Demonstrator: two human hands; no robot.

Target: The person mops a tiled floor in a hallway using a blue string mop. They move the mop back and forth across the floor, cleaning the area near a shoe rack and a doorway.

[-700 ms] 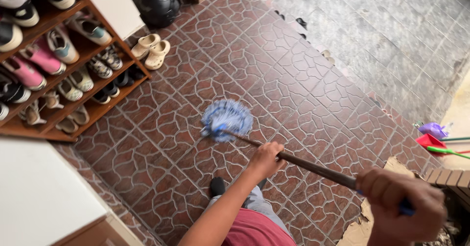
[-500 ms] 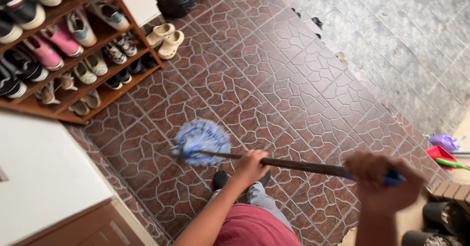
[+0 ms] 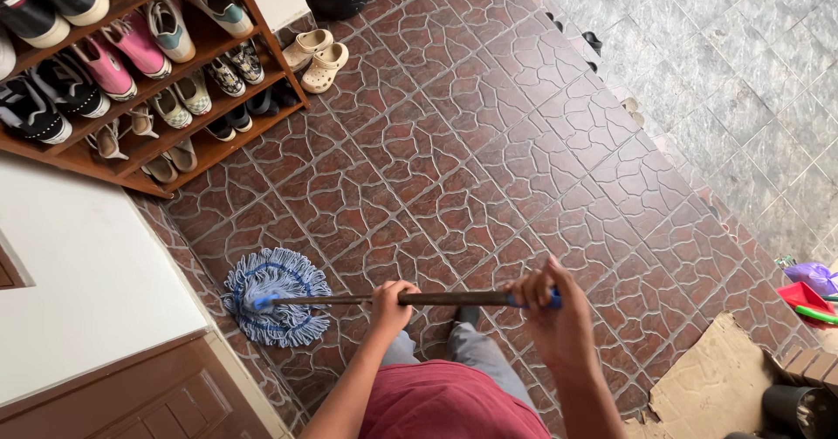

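On brown tiles [image 3: 454, 133], left hand [image 3: 389, 302] and right hand [image 3: 552, 318] clench a mop handle [image 3: 454, 298].

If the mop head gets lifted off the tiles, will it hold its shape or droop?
The mop head would probably droop: it is loose blue-and-white strands fanned flat on the floor. It likely drags rather than rolls when pushed. The dark handle looks straight and stiff.

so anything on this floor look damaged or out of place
One thing: a torn, ragged-edged piece of cardboard lies flat on the tiles at lower right. A pair of beige clogs also sits on the floor beside the shoe rack rather than on a shelf.
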